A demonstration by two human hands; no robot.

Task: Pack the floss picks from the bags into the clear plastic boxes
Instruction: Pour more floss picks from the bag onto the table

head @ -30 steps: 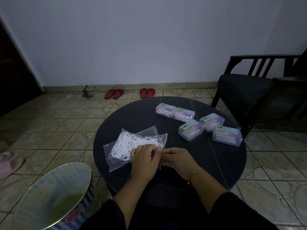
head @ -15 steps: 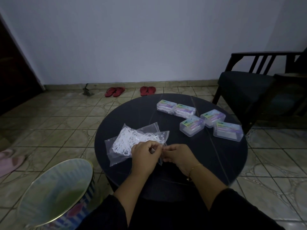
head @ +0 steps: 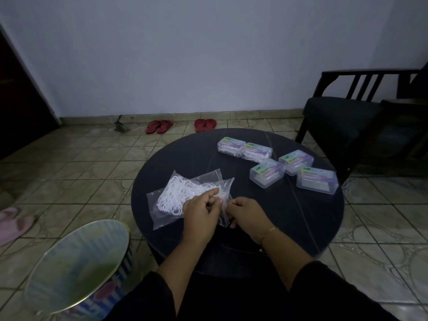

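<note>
The step looks like opening a bag (head: pixel 185 195) of picks (head: pixel 178 193) lying on the surface (head: pixel 289 216); both the left hand (head: pixel 201 209) and right hand (head: pixel 245 212) pinch its edge with curled fingers; five boxes (head: pixel 266 174) wait apart; next, pulling the mouth wide.

i'm looking into a room of a home: patterned floor tiles (head: pixel 97 163), two pairs of red flip-flops (head: pixel 159 126) by the plain wall (head: pixel 185 54), a dark wooden armchair (head: pixel 347 117), a pink slipper (head: pixel 14 222), and a round dark surface (head: pixel 301 216) beside a striped bin (head: pixel 76 269).
</note>
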